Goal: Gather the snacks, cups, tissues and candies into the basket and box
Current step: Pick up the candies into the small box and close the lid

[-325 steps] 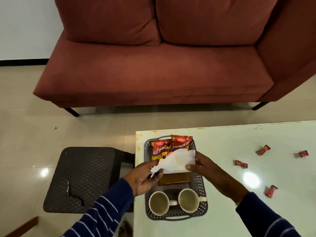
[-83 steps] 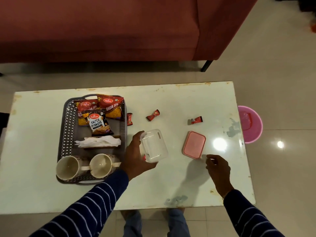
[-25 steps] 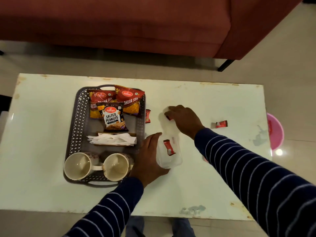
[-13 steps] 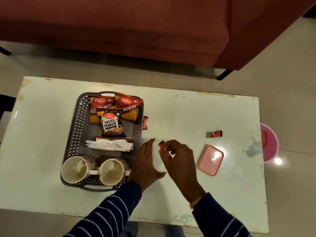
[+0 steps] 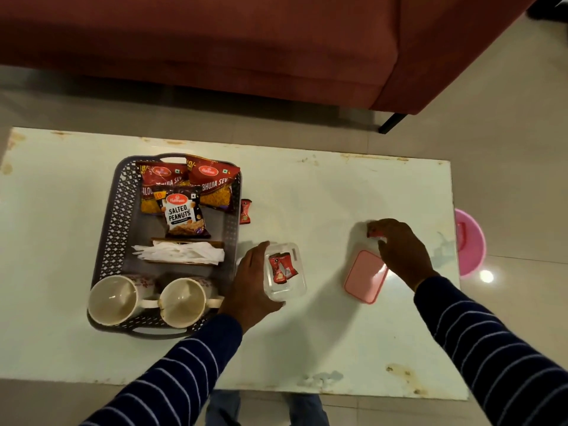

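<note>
The clear box (image 5: 285, 273), with two red candies (image 5: 281, 267) inside, is gripped at its left side by the left hand (image 5: 250, 287), just right of the basket (image 5: 116, 229). Well to the right of the box, a candy (image 5: 374, 232) is pinched by the right hand (image 5: 401, 252) above the pink lid (image 5: 362, 279). Another candy (image 5: 245, 211) lies on the desk (image 5: 307, 348) beside the basket, above the box.

The sleeves (image 5: 491, 348) were navy with thin pale stripes, the basket (image 5: 113, 229) dark grey with lattice walls. The lid (image 5: 364, 276) was pink, the 3 snack packets (image 5: 212, 186) red and yellow, the sofa (image 5: 215, 41) rust-red.
</note>
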